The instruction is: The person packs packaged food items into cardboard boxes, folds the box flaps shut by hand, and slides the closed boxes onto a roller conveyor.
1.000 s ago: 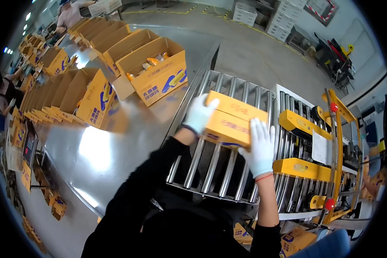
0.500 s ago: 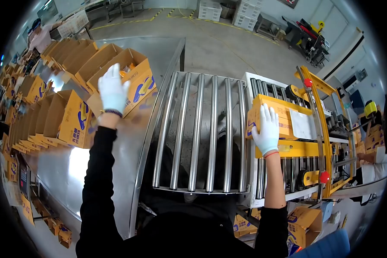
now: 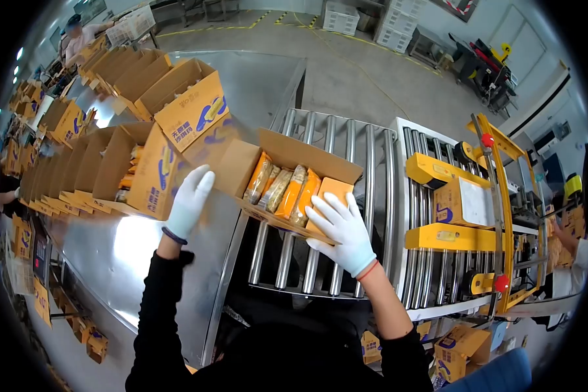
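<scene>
An open cardboard box (image 3: 238, 166) filled with orange and clear snack packets (image 3: 287, 189) rests on the rollers, its left end over the metal table. My right hand (image 3: 343, 232), in a white glove, lies with spread fingers on the box's right end flap and near side. My left hand (image 3: 191, 201), gloved too, is beside the box's left end with fingers stretched out. Close to its fingertips stands another open box (image 3: 153, 176) with orange packets inside. Behind that is a box (image 3: 199, 111) with a purple-and-yellow print.
Rows of open boxes (image 3: 78, 166) line the metal table (image 3: 255, 78). On the right, a yellow-framed machine (image 3: 496, 215) holds a box (image 3: 464, 202) between its yellow side guides. A person (image 3: 78, 36) stands at the back left. Steel rollers (image 3: 370, 196) lead to the machine.
The box formerly under my right hand is farther into the machine. My right hand has moved left onto the filled box, which now sits on the rollers. My left hand has come down and nearer.
</scene>
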Motion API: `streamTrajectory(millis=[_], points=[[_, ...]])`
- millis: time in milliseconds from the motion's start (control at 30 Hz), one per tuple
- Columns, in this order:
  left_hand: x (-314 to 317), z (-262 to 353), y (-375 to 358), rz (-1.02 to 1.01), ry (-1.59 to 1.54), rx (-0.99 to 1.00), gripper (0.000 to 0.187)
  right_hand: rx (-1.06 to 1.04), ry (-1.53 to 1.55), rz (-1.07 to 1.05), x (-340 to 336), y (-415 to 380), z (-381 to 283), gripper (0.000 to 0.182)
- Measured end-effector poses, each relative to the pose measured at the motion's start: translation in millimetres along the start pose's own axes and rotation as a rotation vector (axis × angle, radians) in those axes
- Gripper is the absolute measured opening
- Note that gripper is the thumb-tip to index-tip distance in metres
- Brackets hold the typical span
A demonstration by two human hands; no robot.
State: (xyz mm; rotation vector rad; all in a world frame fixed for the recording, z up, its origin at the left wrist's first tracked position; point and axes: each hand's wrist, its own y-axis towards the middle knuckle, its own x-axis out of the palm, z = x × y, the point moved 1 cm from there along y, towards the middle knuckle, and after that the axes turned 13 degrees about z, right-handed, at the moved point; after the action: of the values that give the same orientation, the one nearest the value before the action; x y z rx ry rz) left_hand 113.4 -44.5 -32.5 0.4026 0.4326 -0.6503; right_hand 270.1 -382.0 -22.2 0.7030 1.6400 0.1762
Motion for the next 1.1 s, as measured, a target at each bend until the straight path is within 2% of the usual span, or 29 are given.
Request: streamTrajectory(millis=[33,67,100,167,200,267,300,333,367,400,467,500,567,600,667,700,800,867,900,933,967,1000,1033,1067,1100], points=[[-1,26,-8,-0.008,-0.248,-0.143,0.051,-0.004,0.001,0.0,-2,2,2,0.075],[1,59,-15,-0.024,-0.494,-0.277,0.054,-0.011,0.032,0.008,-3,5,2,0.067],[3,74,-15,-0.039,-0.487,-0.283,0.054,-0.005,0.068,0.006,-4,2,0,0.06],[15,96,-12,-0.347,-0.234,0.185,0.061,-0.02,0.151,0.04,-5,0,5,0.054],[25,95,-5,-0.43,-0.028,0.286,0.066,-0.046,0.232,0.089,-7,2,8,0.049],[55,83,17,-0.444,0.115,0.311,0.063,0.2,0.466,0.15,-10,3,13,0.035],[73,76,20,-0.442,0.117,0.313,0.063,0.363,0.436,0.179,-8,7,13,0.038],[91,70,21,-0.244,0.224,0.431,0.063,0.526,0.403,0.207,-7,11,15,0.041],[103,65,21,-0.042,0.329,0.543,0.063,0.356,0.192,0.159,-9,21,20,0.057],[109,62,20,-0.042,0.33,0.543,0.063,0.202,-0.045,0.135,-10,34,22,0.076],[114,53,16,0.186,0.324,0.4,0.068,0.093,-0.234,0.298,-20,53,19,0.082],[118,41,15,0.188,0.334,0.398,0.068,0.073,-0.369,0.292,-27,58,14,0.086],[120,15,18,0.03,-0.235,-0.018,0.065,0.12,-0.297,0.286,-22,48,5,0.087],[113,14,19,0.035,-0.226,-0.018,0.065,0.168,-0.237,0.276,-20,39,-1,0.089],[102,24,20,-0.351,-0.568,-0.237,0.058,0.139,-0.049,0.138,-11,7,-17,0.09],[101,36,19,-0.424,-0.514,-0.201,0.05,0.145,-0.069,0.108,-7,-5,-16,0.089],[130,51,22,-0.475,-0.542,-0.232,0.05,0.229,-0.112,0.026,-26,-15,-1,0.09],[182,60,18,-0.25,-0.509,-0.15,0.046,0.308,-0.265,-0.01,-32,-13,26,0.094],[202,91,-1,-0.03,-0.451,-0.095,0.044,0.354,-0.368,0.018,-26,-14,46,0.097],[246,78,-9,0.131,-0.327,0.124,0.044,0.371,-0.435,0.006,-25,-12,66,0.105],[268,89,-19,0.001,-0.385,0.156,0.055,0.393,-0.45,0.0,-29,-8,76,0.108],[279,100,-33,-0.115,-0.205,0.157,0.058,0.417,-0.468,-0.004,-33,-3,85,0.112],[282,100,-36,-0.405,-0.327,0.208,0.058,0.399,-0.473,0.031,-27,-4,98,0.114],[287,86,-43,-0.769,-0.49,0.021,0.055,0.388,-0.476,0.062,-21,-9,107,0.116],[263,91,-45,-1.135,-0.456,-0.268,0.056,0.416,-0.487,0.085,-24,-12,108,0.107]])
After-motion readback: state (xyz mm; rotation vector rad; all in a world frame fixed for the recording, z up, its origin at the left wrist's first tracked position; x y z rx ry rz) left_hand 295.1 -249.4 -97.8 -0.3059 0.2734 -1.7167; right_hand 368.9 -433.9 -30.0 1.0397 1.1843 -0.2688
